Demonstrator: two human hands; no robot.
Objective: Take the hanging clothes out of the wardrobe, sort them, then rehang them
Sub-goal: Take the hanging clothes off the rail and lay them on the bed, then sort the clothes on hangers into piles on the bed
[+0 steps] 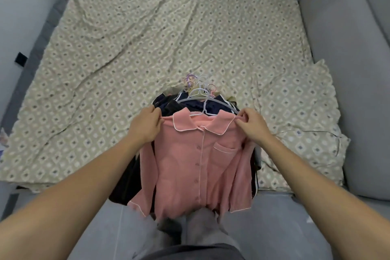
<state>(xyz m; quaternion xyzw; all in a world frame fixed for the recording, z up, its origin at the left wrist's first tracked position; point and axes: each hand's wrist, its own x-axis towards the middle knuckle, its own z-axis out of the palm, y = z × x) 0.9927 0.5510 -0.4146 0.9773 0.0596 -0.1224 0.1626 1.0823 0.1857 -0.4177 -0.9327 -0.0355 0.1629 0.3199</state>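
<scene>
Left hand (147, 124) pinches the left shoulder of the pink shirt (196, 167), right hand (252, 125) pinches its right shoulder, fingers curled on the cloth. The shirt lies atop a dark clothes pile (185, 105) at the bed's (126, 48) near edge, collar far, hem near, hangers (200, 91) pointing far

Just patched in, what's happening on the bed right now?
A person stands at the foot of the bed, over a pile of clothes on hangers. The left hand and right hand each pinch a shoulder of the pink shirt on top, which is on its hanger. The darker clothes lie underneath.
</scene>
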